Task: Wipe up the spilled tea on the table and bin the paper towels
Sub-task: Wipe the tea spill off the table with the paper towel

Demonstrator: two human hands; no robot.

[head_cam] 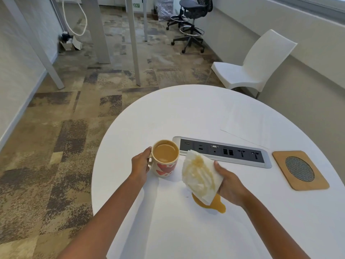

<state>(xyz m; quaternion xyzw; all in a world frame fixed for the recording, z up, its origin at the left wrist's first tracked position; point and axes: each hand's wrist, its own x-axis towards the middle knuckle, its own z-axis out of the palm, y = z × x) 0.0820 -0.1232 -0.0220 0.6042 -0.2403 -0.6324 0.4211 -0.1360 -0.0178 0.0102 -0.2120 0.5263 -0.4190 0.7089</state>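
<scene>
A puddle of brown tea [217,205] lies on the white round table [186,116], near its middle front. My right hand [230,184] grips a wad of white paper towel [200,176] stained with tea, its lower corner touching the puddle. A cream mug with red hearts [165,158], nearly full of milky tea, stands upright to the left of the towel. My left hand [140,165] holds the mug by its handle side.
A grey socket strip [222,151] is set into the table just behind the mug and towel. A wooden square with a mesh disc [300,170] lies at the right. White paper sheets [246,124] lie further back. A white chair [255,64] stands beyond the table.
</scene>
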